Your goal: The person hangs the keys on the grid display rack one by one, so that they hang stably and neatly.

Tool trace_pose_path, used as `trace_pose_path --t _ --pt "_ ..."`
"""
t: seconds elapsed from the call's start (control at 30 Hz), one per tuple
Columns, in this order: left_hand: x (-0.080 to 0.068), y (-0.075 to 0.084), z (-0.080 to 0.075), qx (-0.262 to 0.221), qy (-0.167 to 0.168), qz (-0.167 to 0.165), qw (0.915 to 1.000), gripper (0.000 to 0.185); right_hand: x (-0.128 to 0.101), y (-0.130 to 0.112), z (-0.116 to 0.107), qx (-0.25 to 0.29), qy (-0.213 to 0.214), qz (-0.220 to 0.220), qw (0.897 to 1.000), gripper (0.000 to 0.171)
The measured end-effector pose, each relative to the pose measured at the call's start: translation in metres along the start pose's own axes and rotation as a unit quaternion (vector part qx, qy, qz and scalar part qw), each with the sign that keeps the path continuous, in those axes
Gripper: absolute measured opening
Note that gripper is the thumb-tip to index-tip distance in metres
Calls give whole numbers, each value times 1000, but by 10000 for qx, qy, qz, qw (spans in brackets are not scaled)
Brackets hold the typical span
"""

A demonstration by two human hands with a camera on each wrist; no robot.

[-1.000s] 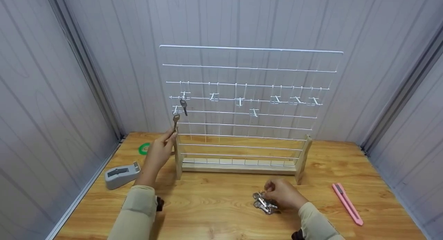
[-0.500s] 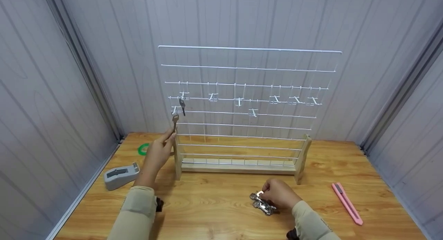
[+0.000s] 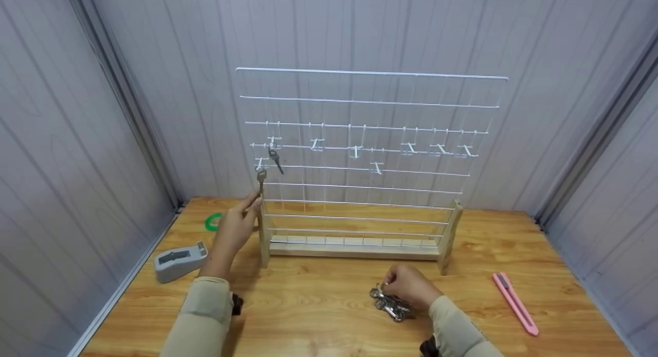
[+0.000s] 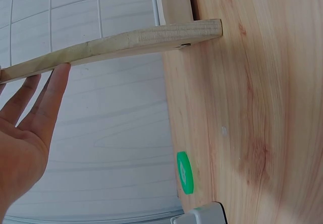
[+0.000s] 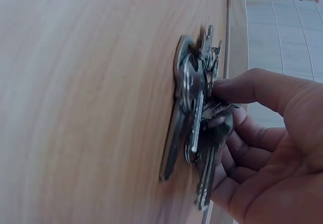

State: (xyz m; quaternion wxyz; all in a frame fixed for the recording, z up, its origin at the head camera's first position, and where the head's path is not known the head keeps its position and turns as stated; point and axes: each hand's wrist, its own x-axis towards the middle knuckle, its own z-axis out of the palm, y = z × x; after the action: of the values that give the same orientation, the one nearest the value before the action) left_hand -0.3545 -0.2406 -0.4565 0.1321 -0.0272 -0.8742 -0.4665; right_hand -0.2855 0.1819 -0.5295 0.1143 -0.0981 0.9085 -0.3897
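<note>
In the head view, my left hand (image 3: 237, 226) reaches up to the top of the left wooden post (image 3: 264, 238) of a white wire rack (image 3: 360, 204). The left wrist view shows its fairly straight fingers (image 4: 55, 90) touching the post. One key (image 3: 261, 176) hangs from a hook just above that hand; whether the fingertips touch it I cannot tell. Another key (image 3: 275, 159) dangles from a higher hook. Low on the right, my right hand (image 3: 411, 286) pinches a key by its ring end at the heap of metal keys (image 3: 395, 309). Thumb and fingers hide part of it.
Several other white hooks (image 3: 408, 148) stick out across the rack. On the table at left are a grey tape dispenser (image 3: 180, 262) and a green tape roll (image 3: 212, 222). A pink utility knife (image 3: 515, 303) lies at right. Panelled walls enclose the table.
My right hand has shifted slightly left over the keys, drawing some of them leftward. The upper hanging key has swung a little to the right. My left hand stays almost still.
</note>
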Motion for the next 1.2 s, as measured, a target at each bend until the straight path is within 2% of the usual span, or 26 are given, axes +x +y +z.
trace_pose_path --t 0.13,0.27,0.43,0.63,0.7,0.93,1.2 --pt "0 0 1 -127 -56 -88 9999 50 0 0 0 -26 49 -179 9998 8" --pt "0 0 1 -236 -72 -183 9995 49 0 1 -1 172 -41 -233 9996 5" --pt "0 0 0 -144 -85 -175 9997 50 0 -1 -3 642 -167 -77 9978 7" --pt "0 0 0 -256 -165 -307 9991 52 -3 -8 -8 1306 -170 -68 9913 19" --pt "1 0 0 -278 -179 -338 9989 51 -6 -12 -11 1375 -108 -181 9903 22" --pt "0 1 0 -280 -207 -359 9987 52 -15 -39 -18 960 248 -647 9930 17" --pt "0 0 0 -411 -176 -185 9988 53 -29 -72 -24 1432 239 -1222 9818 23"
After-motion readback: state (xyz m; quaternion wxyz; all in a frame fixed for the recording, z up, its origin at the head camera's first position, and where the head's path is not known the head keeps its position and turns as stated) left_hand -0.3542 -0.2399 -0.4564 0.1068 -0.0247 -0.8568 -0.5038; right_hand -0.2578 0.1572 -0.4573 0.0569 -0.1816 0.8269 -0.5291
